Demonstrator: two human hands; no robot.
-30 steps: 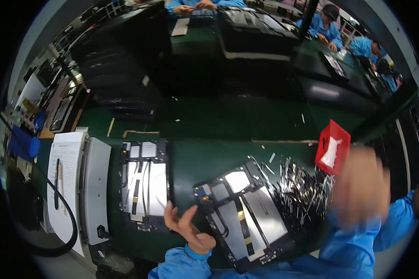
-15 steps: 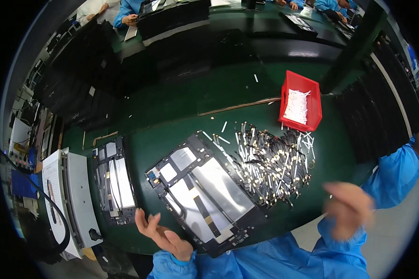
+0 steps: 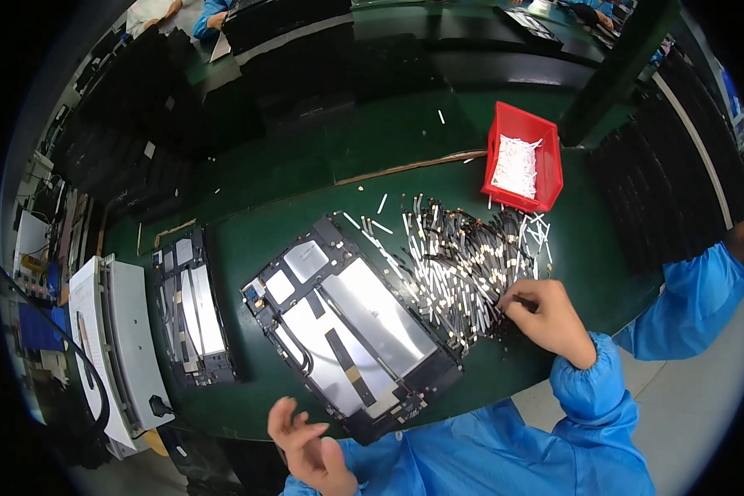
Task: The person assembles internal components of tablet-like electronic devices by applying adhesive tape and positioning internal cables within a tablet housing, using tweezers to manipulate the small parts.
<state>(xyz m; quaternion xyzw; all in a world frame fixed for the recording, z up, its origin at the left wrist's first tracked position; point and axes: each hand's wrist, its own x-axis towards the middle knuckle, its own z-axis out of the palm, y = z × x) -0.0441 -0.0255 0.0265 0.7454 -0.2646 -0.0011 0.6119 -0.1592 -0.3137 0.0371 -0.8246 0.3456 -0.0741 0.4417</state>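
Note:
A tablet-like device with its back off (image 3: 397,318) lies aslant in front of me, showing silver battery panels, a black frame and a dark ribbon cable. My left hand (image 3: 310,450) is beside its near left corner, palm up, with fingers apart and nothing in them. To the device's right spreads a pile of thin black cables (image 3: 459,273) with white strips and gold-coloured ends. My right hand (image 3: 550,318) reaches the pile's right edge with thumb and fingers pinched together. What lies between those fingertips is hidden.
A red bin (image 3: 541,128) of white strips stands behind the pile. Another opened device (image 3: 192,310) lies at left, beside a pale box (image 3: 132,339) with papers. Stacks of black panels (image 3: 645,198) rise at both sides. Another person's blue sleeve (image 3: 690,298) is at right.
My right hand has moved left and forward onto the edge of the cable pile, its fingers closing. My left hand has shifted slightly right and nearer to me. The whole view has shifted a little.

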